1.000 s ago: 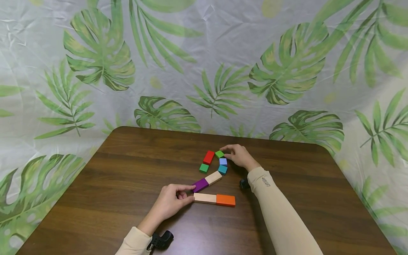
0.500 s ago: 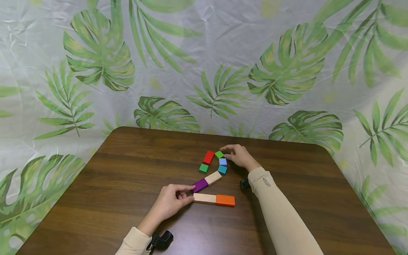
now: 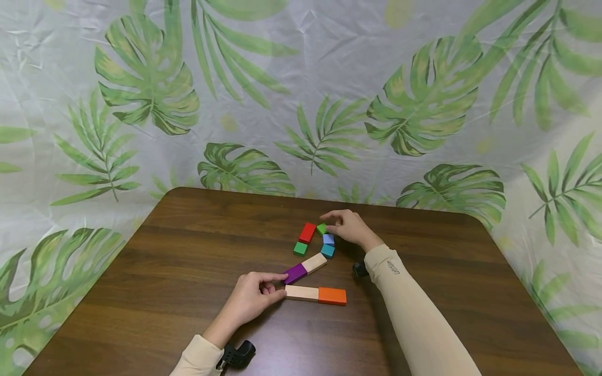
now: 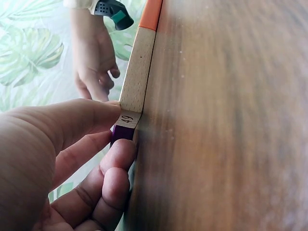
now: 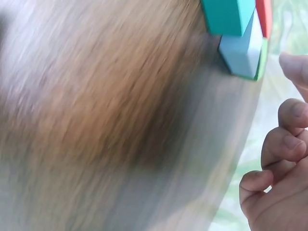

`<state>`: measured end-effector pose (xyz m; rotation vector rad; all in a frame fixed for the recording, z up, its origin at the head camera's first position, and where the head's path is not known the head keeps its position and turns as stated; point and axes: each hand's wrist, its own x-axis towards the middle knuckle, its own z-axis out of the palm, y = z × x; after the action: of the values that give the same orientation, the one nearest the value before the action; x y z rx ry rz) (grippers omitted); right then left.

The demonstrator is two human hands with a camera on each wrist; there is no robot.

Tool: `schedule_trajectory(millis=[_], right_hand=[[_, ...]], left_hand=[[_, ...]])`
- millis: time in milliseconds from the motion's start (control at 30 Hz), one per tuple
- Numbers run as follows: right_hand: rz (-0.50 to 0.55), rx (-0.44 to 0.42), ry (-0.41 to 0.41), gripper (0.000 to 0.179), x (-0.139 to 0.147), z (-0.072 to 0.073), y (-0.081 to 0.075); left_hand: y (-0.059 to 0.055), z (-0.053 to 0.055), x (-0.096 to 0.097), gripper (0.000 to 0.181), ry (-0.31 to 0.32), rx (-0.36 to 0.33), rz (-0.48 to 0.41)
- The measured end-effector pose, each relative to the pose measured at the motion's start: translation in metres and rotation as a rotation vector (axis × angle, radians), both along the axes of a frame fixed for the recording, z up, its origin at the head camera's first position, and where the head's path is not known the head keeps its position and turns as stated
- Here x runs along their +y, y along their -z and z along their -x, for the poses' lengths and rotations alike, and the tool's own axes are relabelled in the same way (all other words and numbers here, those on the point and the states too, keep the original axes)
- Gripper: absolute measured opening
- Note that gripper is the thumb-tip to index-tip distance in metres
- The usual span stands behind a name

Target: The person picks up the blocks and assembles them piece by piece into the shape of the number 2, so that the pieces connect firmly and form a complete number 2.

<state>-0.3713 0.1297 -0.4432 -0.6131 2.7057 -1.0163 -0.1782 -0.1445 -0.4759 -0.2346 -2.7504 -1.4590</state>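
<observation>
My left hand (image 3: 253, 296) touches the left ends of two block rows, its index finger at a purple block (image 3: 296, 273) and its thumb at a beige block (image 3: 302, 293) marked 49 in the left wrist view. Another beige block (image 3: 314, 262) continues from the purple one, and an orange block (image 3: 332, 295) abuts the lower beige block. My right hand (image 3: 350, 228) hovers beside a light green block (image 3: 322, 228), its fingers loosely bent around nothing. A light blue block (image 5: 241, 52) and a teal block (image 5: 228, 15) lie close by.
A red block (image 3: 308, 232) and a darker green block (image 3: 300, 248) stand on the curve's left side. The brown wooden table (image 3: 188, 250) has its back edge beyond the right hand, against a leaf-patterned cloth (image 3: 301, 104).
My right hand has risen slightly and shifted left, with its fingers lifting away from the light green block. The left hand and the two block rows stay where they were.
</observation>
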Motion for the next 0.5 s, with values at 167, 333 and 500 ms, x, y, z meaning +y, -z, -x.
schedule_trajectory(millis=[167, 333, 500], right_hand=[[-0.011, -0.007, -0.034, 0.037, -0.013, -0.002, -0.004], [-0.034, -0.010, -0.044, 0.036, -0.024, -0.002, -0.002], [-0.059, -0.026, -0.045, 0.037, -0.031, -0.005, -0.003]], left_hand=[[0.001, 0.000, -0.001, 0.027, 0.003, 0.012, -0.004], [0.001, 0.000, -0.001, 0.027, 0.006, 0.012, -0.001], [0.002, 0.001, -0.001, 0.027, 0.005, -0.005, 0.006]])
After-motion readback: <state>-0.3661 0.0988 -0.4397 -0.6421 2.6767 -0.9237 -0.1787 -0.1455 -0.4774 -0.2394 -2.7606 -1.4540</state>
